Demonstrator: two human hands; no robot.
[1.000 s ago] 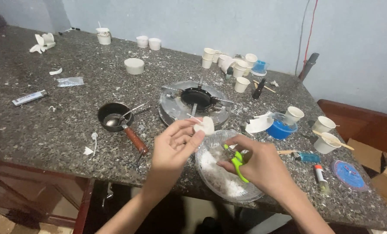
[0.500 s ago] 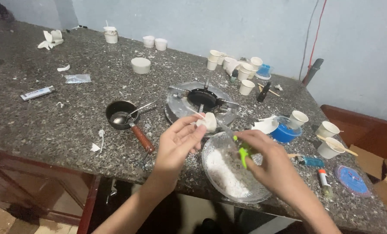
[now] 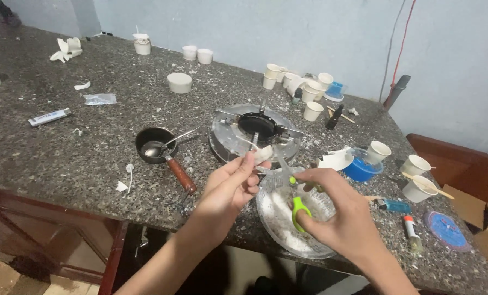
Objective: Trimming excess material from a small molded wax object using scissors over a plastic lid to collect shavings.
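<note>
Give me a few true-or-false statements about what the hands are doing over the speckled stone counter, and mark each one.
1. The right hand holds green-handled scissors. True.
2. The left hand pinches a small white waxy piece. True.
3. Both hands work above the small black saucepan with a brown handle. False: they are above the clear glass bowl of white shavings; the saucepan sits to the left.
4. A metal spoon rests in the saucepan. True.
5. The round blue dish is on the floor. False: it sits on the grey speckled stone counter, right of the hands.
</note>
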